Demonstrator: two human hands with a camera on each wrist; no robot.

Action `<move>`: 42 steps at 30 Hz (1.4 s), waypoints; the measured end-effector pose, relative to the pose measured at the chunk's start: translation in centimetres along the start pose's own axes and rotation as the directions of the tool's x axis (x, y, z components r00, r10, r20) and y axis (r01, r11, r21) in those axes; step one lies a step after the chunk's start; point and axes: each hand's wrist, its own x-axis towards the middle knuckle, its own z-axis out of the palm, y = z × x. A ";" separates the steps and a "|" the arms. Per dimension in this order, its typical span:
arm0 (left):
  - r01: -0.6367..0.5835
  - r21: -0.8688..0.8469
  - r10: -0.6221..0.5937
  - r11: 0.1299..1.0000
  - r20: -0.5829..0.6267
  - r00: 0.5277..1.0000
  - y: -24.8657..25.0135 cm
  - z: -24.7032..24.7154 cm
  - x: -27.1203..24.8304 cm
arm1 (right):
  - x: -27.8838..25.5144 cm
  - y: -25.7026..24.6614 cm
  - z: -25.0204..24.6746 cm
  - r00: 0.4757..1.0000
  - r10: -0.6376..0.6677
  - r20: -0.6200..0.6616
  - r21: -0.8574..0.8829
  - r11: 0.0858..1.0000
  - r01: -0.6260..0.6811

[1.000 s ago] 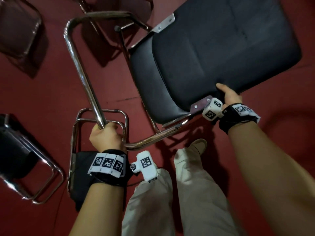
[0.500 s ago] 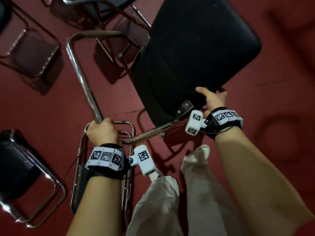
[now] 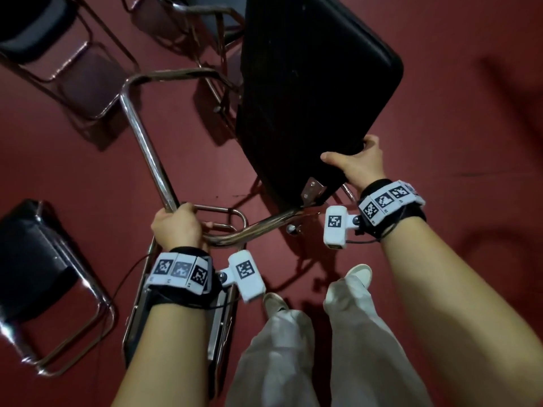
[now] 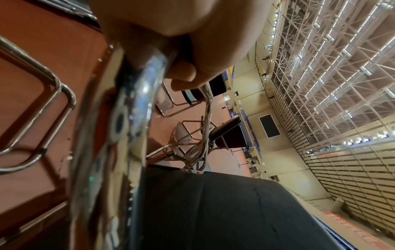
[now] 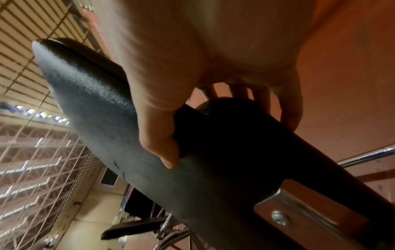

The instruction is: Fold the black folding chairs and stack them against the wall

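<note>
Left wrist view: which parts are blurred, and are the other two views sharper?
Left wrist view: the chrome tube near the lens is smeared and glaring, the far hall sharp. Right wrist view: the left hall side is blurred. Head view: dim, the black seat lacks detail, the floor's right edge is smeared.

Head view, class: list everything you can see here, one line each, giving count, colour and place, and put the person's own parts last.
Held chair: one, black seat on a chrome frame, centre, seat tipped up.
Folded chair: one, black and chrome, flat on the floor under the left forearm.
Other chairs: at least three, black and chrome; one at the left edge, the others along the top.
Floor: one, dark red, all around.
Trousers: one pair, pale, bottom centre.
Shoes: two, white, below the held chair.
Wrist cameras: two, white.
Hands: left hand grips the frame; right hand grips the seat edge.
</note>
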 end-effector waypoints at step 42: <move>0.259 -0.394 -0.112 0.882 0.359 0.927 8.1 -5.4 -0.3 | -8.8 -4.1 8.9 0.920 0.171 0.353 -0.087 0.985 -0.150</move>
